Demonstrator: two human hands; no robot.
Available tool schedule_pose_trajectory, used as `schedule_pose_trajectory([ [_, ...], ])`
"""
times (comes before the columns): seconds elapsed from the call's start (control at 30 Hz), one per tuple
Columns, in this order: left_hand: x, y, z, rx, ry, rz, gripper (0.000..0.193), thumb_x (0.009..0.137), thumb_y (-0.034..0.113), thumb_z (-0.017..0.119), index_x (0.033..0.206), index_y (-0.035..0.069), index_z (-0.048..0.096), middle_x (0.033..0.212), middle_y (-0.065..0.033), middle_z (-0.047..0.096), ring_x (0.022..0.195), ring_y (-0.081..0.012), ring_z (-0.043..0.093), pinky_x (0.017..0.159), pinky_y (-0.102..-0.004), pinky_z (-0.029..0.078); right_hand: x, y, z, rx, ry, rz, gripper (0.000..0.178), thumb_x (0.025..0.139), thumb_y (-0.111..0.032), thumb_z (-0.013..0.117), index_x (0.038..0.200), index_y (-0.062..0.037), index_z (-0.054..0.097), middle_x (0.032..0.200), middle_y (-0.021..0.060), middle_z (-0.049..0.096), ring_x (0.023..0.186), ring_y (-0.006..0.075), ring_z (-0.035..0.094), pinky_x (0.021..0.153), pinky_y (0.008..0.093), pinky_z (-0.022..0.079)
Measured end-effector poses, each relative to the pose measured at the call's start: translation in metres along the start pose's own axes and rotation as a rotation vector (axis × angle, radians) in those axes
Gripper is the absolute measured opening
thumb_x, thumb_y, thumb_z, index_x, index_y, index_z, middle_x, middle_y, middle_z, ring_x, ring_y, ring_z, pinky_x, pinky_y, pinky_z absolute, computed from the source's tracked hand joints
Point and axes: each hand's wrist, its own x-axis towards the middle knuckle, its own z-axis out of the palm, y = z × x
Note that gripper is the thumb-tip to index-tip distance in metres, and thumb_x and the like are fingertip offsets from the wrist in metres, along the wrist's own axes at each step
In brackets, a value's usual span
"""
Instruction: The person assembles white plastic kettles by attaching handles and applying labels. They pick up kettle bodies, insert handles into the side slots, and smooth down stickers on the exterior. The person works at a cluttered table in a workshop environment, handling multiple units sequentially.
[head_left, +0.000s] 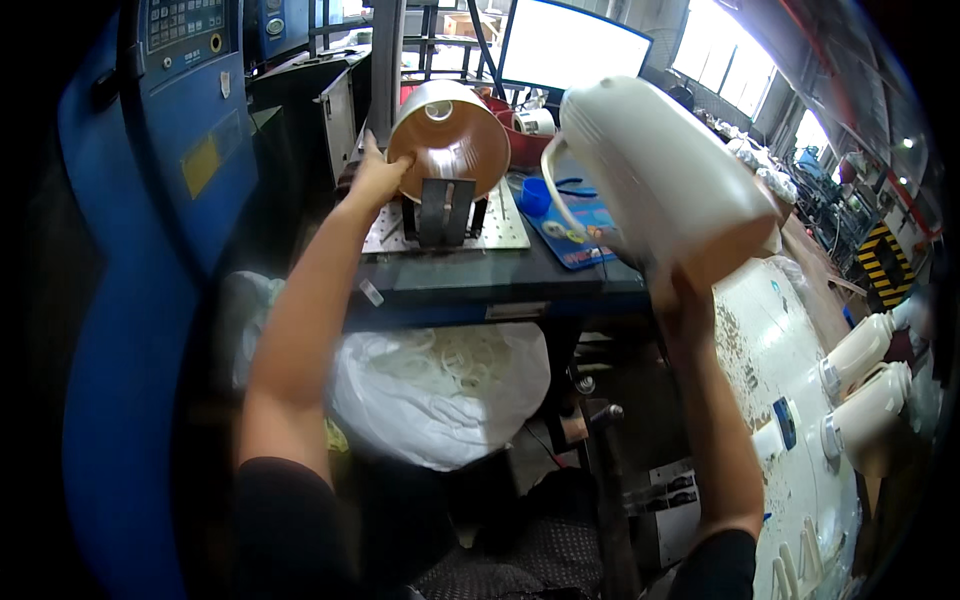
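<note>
**Left hand (pixel 378 180) held a brown-lined cylinder (pixel 452 140); right hand (pixel 688 312) held a white jug (pixel 660 165)**

Nearest, at lower centre, a white bag (pixel 435 432) sat open with pale rings (pixel 455 368) inside. At lower right, a white table (pixel 745 350) bore pale vessels (pixel 868 415) lying on their sides.

Beyond the bag, the dark bench (pixel 440 277) crossed the middle of the frame. Right of centre, the right hand, blurred, gripped the jug's lower end; its exact finger placement could not be told. The jug was tilted, its curved handle (pixel 556 190) toward the left. At upper centre, the left hand pinched the cylinder's left rim, thumb inside. The cylinder's open end faced the camera, just behind a black fixture (pixel 446 212) on a perforated metal plate (pixel 508 228).

Right of the plate, a blue cup (pixel 535 197) stood on a blue mat (pixel 590 215). Farther back, a lit screen (pixel 575 45) filled the upper centre.
</note>
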Motion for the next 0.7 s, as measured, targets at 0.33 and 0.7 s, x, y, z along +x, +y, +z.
schedule_pose_trajectory([
  [0.33,-0.046,-0.053,-0.077,-1.115,-0.133,0.029,0.049,0.093,0.015,0.053,0.133,-0.009,0.040,0.129,-0.0253,0.054,0.116,-0.0360,0.058,0.102,-0.0466,0.048,0.203,0.113,0.168,-0.480,0.124,-0.218,0.025,0.088,-0.009,0.057,0.108,0.0066,0.059,0.087,0.0159,0.066,0.063,0.0240,0.065,0.052,0.0334,0.052],
  [0.7,-0.351,-0.160,-0.207,0.788,0.168,-0.056,0.042,0.099,0.024,0.051,0.136,0.003,0.049,0.131,-0.0160,0.057,0.126,-0.0299,0.050,0.110,-0.0435,0.034,0.178,0.124,0.160,-1.192,-0.155,-0.418,0.047,0.079,-0.012,0.062,0.126,-0.0126,0.058,0.108,0.0212,0.067,0.104,0.0395,0.062,0.090,0.0451,0.048],
])
